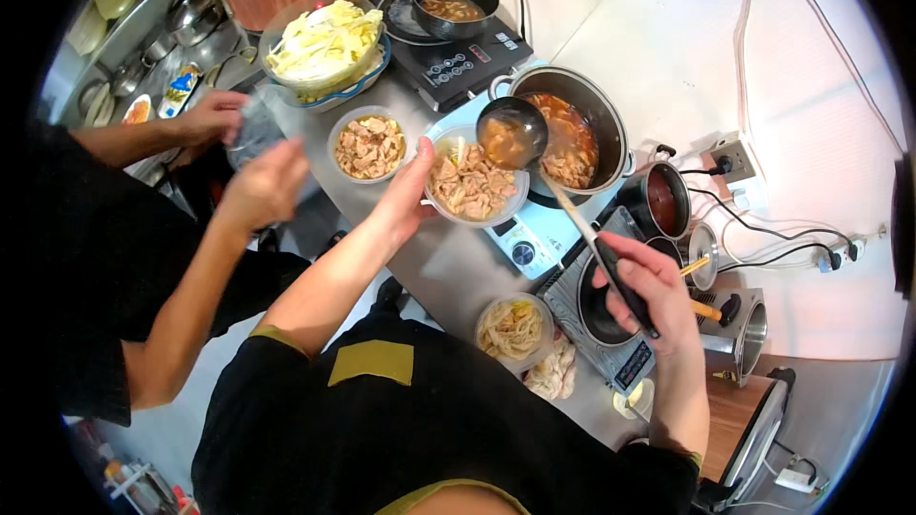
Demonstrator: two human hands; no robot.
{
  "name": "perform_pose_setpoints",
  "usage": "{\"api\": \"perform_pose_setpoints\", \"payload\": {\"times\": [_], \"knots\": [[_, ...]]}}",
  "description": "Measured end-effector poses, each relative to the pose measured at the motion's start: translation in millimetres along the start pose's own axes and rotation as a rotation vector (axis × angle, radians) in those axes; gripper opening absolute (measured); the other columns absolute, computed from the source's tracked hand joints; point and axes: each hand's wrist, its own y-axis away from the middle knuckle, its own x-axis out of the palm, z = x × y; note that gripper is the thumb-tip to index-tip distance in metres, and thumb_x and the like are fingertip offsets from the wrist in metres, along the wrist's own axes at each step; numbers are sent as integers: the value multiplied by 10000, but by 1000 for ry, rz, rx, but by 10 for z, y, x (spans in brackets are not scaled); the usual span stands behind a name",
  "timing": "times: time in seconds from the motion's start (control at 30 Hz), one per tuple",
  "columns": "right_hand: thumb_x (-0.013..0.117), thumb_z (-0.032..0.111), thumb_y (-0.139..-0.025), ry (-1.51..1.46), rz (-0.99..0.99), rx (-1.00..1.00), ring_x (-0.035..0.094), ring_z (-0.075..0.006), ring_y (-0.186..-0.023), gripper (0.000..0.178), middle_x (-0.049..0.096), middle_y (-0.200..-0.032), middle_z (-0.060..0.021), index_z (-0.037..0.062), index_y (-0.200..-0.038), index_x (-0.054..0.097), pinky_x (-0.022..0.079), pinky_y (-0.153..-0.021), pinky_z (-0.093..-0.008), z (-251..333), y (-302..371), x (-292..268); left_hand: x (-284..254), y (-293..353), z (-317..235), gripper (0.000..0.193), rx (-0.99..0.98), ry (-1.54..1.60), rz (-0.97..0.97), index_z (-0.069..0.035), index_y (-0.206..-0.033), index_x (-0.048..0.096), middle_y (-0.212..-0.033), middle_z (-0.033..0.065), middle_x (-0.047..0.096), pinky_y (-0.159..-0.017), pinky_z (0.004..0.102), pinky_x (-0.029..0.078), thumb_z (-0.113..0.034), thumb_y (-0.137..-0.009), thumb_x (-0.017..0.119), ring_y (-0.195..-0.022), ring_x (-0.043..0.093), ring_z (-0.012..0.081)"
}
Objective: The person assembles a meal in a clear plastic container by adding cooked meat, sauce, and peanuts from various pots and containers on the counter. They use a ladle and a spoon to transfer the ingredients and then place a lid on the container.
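Observation:
My left hand (pixel 412 193) grips the side of a round clear plastic bowl (pixel 523 193) filled with sliced cooked meat (pixel 470 181). In my right hand (pixel 649 284) is the black handle of a ladle (pixel 512 133). Brownish broth with bits in it lies in the ladle's dark bowl, over the right edge of the plastic bowl and the left rim of a pot (pixel 616 124). Reddish-brown soup with meat (pixel 571 148) partly fills that pot, which stands on a light blue cooker (pixel 536 246).
A second bowl of meat (pixel 370 145) stands left of my left hand. Behind it is a large bowl of cut cabbage (pixel 329 43); a saucepan (pixel 456 8) sits on a black cooker. Noodles fill a tub (pixel 515 332) near me. At left, a co-worker's hands (pixel 262 186) handle clear plastic.

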Motion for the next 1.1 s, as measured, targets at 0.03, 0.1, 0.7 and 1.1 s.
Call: {"api": "perform_pose_setpoints", "payload": {"times": [0.03, 0.1, 0.7, 1.1], "knots": [[497, 56, -911, 66, -36, -3, 533, -98, -518, 397, 627, -864, -113, 2, -1303, 474, 355, -368, -203, -39, 15, 84, 9, 7, 0, 739, 5, 7, 3, -151, -1408, 354, -1413, 56, 418, -1045, 472, 326, -675, -888, 330, -1300, 396, 207], [515, 31, -886, 320, -24, -41, 549, -128, -539, 405, 623, -872, -112, -12, -1287, 481, 421, -443, -238, -220, 91, 234, -67, 132, 97, 772, -6, 12, -29, -133, -1387, 375, -1386, 55, 440, -1003, 462, 368, -697, -861, 355, -1269, 425, 206], [589, -13, -770, 1108, -114, -521, 582, -293, -667, 479, 547, -845, -156, -24, -1242, 506, 484, -592, -350, -392, 470, 318, -126, 46, 190, 785, 177, -7, -78, -79, -1292, 433, -1239, 44, 534, -902, 391, 456, -698, -811, 488, -1141, 524, 178], [586, 109, -802, 1244, -429, -577, 603, -390, -921, 370, 620, -988, -249, -35, -1143, 572, 483, -790, -410, -382, -821, -648, -309, -22, 169, 758, 297, 143, -42, -85, -1395, 343, -1399, 54, 421, -1035, 410, 354, -628, -875, 440, -1292, 397, 208]]}}
